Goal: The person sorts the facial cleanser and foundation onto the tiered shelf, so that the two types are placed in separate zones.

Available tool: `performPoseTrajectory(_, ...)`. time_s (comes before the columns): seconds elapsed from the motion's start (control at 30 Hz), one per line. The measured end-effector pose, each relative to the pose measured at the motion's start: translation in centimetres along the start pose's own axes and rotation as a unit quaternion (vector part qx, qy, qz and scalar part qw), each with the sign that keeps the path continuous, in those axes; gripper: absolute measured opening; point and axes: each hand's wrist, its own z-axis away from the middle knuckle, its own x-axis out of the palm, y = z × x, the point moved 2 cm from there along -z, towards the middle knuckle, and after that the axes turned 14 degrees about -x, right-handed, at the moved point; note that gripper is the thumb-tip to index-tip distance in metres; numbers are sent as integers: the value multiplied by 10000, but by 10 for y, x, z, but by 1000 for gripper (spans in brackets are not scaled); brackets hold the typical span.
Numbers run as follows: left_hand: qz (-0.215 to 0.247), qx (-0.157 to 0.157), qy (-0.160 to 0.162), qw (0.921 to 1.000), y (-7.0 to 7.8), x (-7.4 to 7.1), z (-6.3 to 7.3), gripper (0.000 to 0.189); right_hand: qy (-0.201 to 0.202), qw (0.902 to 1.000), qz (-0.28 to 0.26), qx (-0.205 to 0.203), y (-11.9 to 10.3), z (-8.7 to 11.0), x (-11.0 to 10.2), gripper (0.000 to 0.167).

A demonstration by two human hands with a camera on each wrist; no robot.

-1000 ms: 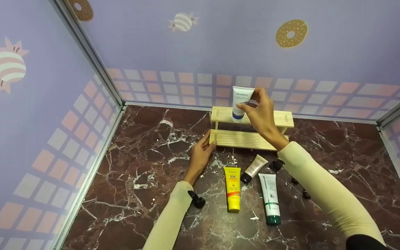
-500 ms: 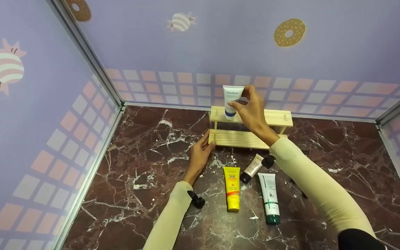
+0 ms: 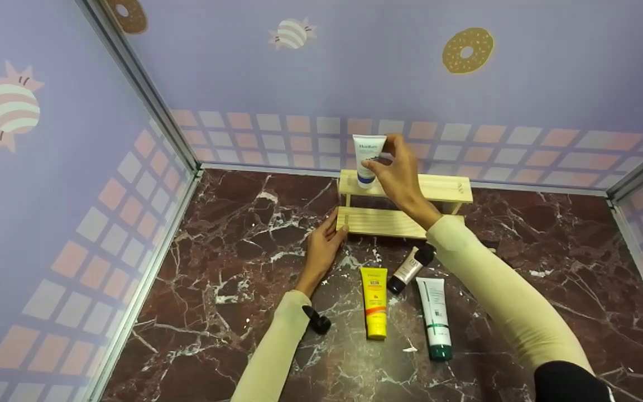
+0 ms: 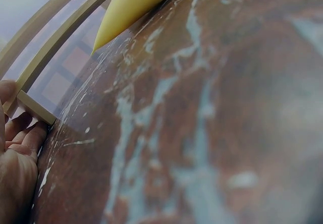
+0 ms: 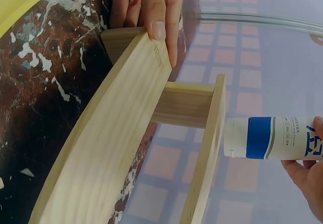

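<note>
My right hand (image 3: 401,176) pinches a white squeeze tube (image 3: 368,153) with a blue band, upright with its cap end down. In the right wrist view the tube's cap (image 5: 235,137) is right at the upper shelf of the two-tier wooden rack (image 5: 116,118). The tube is over the left part of that upper tier in the head view. My left hand (image 3: 323,250) grips the left end of the lower tier, thumb (image 5: 158,30) on the top face and fingers down along the end.
On the marbled table (image 3: 215,335) before the rack lie a yellow tube (image 3: 375,304), a small beige tube (image 3: 406,272) with a black cap, and a white tube (image 3: 434,312) with a green cap. Patterned walls (image 3: 310,139) enclose the back and sides.
My right hand has carried the blue-banded tube leftward along the upper tier, mostly in the first half second. The left hand and the rack have stayed in place.
</note>
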Motion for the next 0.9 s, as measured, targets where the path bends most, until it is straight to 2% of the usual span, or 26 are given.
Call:
performPoseTrajectory(0.43, 19, -56, 26, 10000, 0, 0, -1, 62, 27, 9997, -66, 242, 10, 1, 1, 47)
performPoseTrajectory(0.67, -23, 5, 35, 10000, 0, -1, -2, 62, -216, 9992, -78, 323, 14, 1, 0, 52)
performPoseTrajectory(0.9, -96, 33, 75, 9999, 1, 0, 0, 63, -236, 9990, -205, 316, 16, 17, -15, 55)
